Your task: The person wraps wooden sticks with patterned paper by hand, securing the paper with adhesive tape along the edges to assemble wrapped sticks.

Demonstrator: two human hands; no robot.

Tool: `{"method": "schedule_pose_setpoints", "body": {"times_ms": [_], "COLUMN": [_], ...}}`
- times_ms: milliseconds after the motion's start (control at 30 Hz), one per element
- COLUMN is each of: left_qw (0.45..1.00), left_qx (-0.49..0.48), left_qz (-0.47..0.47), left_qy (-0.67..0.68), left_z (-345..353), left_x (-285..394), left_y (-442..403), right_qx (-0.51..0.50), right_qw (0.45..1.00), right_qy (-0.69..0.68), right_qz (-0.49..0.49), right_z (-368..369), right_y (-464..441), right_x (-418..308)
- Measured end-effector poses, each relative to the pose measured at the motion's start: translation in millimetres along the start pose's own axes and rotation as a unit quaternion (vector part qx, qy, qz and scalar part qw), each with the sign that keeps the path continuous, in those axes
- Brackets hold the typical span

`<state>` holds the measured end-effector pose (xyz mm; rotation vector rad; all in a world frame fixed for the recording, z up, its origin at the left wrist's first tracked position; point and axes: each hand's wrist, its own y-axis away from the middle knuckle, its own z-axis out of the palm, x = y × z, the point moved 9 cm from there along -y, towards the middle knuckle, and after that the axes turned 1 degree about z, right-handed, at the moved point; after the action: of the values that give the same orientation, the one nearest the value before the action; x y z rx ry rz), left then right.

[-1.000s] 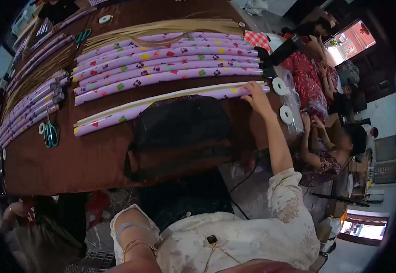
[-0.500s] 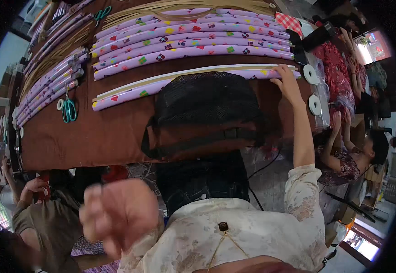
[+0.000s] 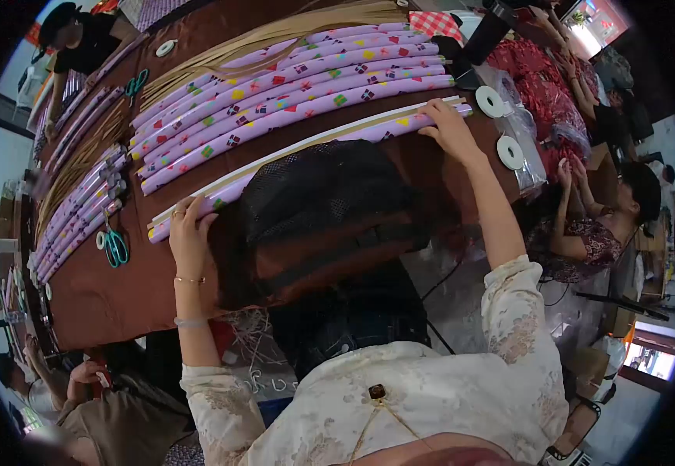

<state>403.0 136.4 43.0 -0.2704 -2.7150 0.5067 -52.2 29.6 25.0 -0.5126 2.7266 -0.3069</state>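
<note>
A purple gift-patterned wrapping paper roll (image 3: 232, 189) lies along the near side of the brown-covered table, with a white and tan strip (image 3: 306, 146) along its far edge. My left hand (image 3: 189, 233) is closed over the roll's left end, thumb on the near side and fingers on the far side. Near the other end, my right hand (image 3: 450, 132) grips the roll and strip in the same way. A black mesh bag (image 3: 326, 186) covers part of the roll's middle from the near side. Behind lie several more purple rolls (image 3: 298, 119) side by side.
Tan paper strips (image 3: 275, 35) lie at the back. Teal scissors (image 3: 117, 248) and shorter wrapped rolls (image 3: 81, 213) are on the left. White tape rolls (image 3: 510, 153) and a black cylinder (image 3: 489, 35) stand at the right. A co-worker (image 3: 586, 241) sits at the right.
My left hand has come forward from beside my body onto the roll's left end. My right hand stays on the right end. The whole view has shifted and turned slightly.
</note>
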Motion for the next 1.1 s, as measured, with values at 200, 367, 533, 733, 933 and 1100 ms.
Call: {"method": "schedule_pose_setpoints", "body": {"times_ms": [200,367,533,733,933,1100], "left_qw": [0.998,0.998,0.996,0.997,0.999,0.999], "left_qx": [0.011,0.022,0.032,0.000,0.004,-0.033], "left_qz": [0.027,0.030,0.033,0.021,-0.019,-0.035], "left_qy": [-0.048,-0.055,-0.081,-0.069,-0.039,-0.013], "left_z": [5,4,6,7,12,14], "left_x": [2,2,0,-5,-16,-19], "left_y": [-7,-6,-6,-7,-7,-13], "right_qx": [-0.006,-0.016,-0.033,-0.017,-0.061,-0.021], "right_qw": [0.999,0.999,0.998,0.998,0.998,0.999], "right_qy": [0.007,-0.007,-0.012,0.037,0.001,-0.024], "right_qz": [-0.030,-0.026,-0.044,-0.057,-0.025,-0.042], "right_z": [6,2,9,12,12,6], "right_y": [-1,-3,-3,-1,-4,-7], "right_x": [4,-4,5,17,5,0]}}
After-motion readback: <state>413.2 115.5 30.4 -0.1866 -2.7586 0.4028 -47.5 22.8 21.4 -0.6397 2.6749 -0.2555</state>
